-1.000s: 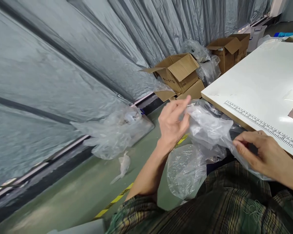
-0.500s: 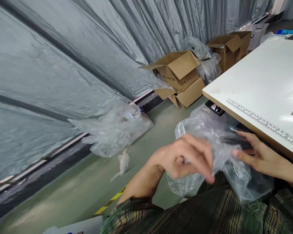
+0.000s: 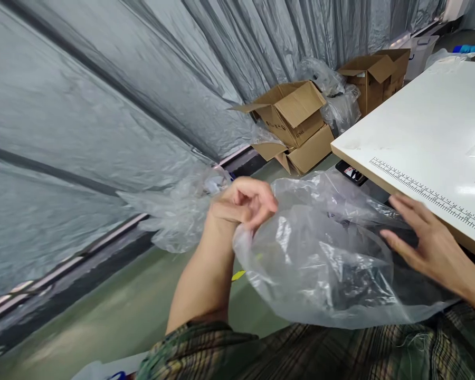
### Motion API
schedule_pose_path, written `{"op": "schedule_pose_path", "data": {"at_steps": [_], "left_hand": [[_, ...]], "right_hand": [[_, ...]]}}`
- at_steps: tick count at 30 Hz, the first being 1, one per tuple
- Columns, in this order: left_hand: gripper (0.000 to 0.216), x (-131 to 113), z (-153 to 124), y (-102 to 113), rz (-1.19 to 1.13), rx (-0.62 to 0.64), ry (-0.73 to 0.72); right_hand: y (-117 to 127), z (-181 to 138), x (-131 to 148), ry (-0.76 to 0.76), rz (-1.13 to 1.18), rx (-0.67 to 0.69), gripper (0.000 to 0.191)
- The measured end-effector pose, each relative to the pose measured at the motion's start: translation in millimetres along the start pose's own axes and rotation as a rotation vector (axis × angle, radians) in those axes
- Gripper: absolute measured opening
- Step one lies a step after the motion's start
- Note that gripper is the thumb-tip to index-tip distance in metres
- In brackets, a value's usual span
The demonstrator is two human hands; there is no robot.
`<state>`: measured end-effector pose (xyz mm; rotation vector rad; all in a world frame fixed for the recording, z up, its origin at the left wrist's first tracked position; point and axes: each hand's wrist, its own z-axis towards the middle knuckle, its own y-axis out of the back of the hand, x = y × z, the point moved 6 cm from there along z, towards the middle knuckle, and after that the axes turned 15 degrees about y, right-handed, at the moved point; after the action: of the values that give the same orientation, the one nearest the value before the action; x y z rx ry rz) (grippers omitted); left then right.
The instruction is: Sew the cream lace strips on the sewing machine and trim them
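A large clear plastic bag [image 3: 320,258] is spread across my lap, below the edge of a white table [image 3: 419,132]. My left hand [image 3: 243,203] is closed in a pinch on the bag's left edge and holds it up. My right hand [image 3: 427,240] lies on the bag's right side with its fingers stretched out and apart, just under the table's front edge. Something dark shows dimly through the plastic under the right hand; I cannot make out what it is.
A printed ruler [image 3: 427,195] runs along the table's front edge. Open cardboard boxes [image 3: 293,119] and crumpled plastic [image 3: 182,211] lie on the green floor against a grey plastic curtain wall [image 3: 103,105]. Another box [image 3: 374,74] stands farther back.
My left hand has moved up and to the left, pulling the bag open and wider. My right hand has opened and flattened on the bag's right side.
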<state>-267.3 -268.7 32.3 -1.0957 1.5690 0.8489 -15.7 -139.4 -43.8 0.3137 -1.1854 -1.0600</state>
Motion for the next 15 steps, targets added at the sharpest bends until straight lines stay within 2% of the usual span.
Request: {"op": "schedule_pose_path", "data": {"at_steps": [1, 2, 4, 5, 7, 8, 9, 10, 11, 12, 13, 15], "left_hand": [[0.034, 14, 0, 3, 0.047, -0.023, 0.176], [0.042, 28, -1, 5, 0.133, -0.05, 0.369], [0.05, 51, 0, 5, 0.395, -0.132, 0.682], [0.05, 56, 3, 4, 0.537, -0.194, 0.741], [0.046, 58, 19, -9, 0.748, -0.28, 0.659], [0.043, 60, 29, -23, 0.784, -0.246, 0.565], [0.04, 66, 39, -41, 0.765, -0.155, 0.48], [0.038, 78, 47, -63, 0.705, 0.012, 0.435], [0.037, 94, 52, -82, 0.673, 0.159, 0.428], [0.041, 112, 57, -95, 0.684, 0.217, 0.457], [0.049, 132, 61, -99, 0.713, 0.178, 0.523], [0.063, 168, 66, -94, 0.769, -0.006, 0.701]], "right_hand": [[-3, 3, -4, 0.06, -0.138, -0.049, 0.066], [-11, 6, -7, 0.107, -0.235, -0.038, 0.068], [-37, 11, -17, 0.114, -0.363, 0.109, 0.074], [-50, 13, -25, 0.044, -0.401, 0.207, 0.08], [-68, 11, -44, -0.194, -0.419, 0.375, 0.087], [-74, 8, -53, -0.31, -0.397, 0.437, 0.086], [-78, 5, -59, -0.4, -0.361, 0.484, 0.081], [-81, 2, -64, -0.459, -0.319, 0.517, 0.071], [-83, 0, -66, -0.492, -0.276, 0.536, 0.056], [-84, -2, -67, -0.51, -0.233, 0.546, 0.041], [-84, -3, -65, -0.525, -0.185, 0.547, 0.03], [-81, -2, -51, -0.536, -0.099, 0.511, 0.033]]}}
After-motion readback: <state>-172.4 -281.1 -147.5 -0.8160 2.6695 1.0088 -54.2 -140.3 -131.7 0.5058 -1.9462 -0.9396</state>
